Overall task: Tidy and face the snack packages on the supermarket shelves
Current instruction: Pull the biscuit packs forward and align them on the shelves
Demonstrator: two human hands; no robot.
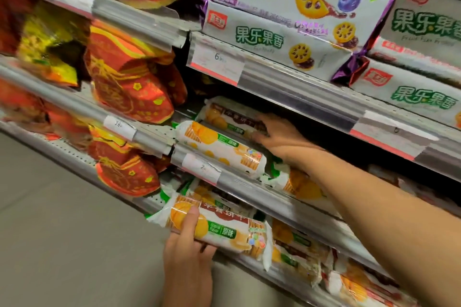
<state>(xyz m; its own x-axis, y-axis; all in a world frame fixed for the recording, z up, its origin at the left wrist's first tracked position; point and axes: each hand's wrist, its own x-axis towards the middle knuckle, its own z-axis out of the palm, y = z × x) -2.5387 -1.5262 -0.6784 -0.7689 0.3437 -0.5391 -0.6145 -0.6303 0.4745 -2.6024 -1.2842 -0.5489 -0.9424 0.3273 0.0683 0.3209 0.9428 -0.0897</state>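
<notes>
Holding a cracker roll [219, 229] at the lip of the lower shelf [306, 279], the person's left hand [189, 254] has its grip curled round the pack, thumb laid across the printed front and fingers tucked beneath, the label facing outward. One shelf up, the right hand [279, 137] reaches deep over the front row, fingers bent onto a second roll [224, 113] lying behind another roll [222, 148] that sits against the price rail [249, 182]; whether those fingers close round it or merely press on it cannot be told. The risk lies in that reach: the forearm passes just above the front-row roll and the packs beside it, and a drag backward could sweep one over the rail to the floor. The slick wrapper in the left hand, held near one end, could also slip. Red and gold bags [129, 92] crowd the neighbouring bay; fruit biscuit packs [277, 40] are stacked above.
</notes>
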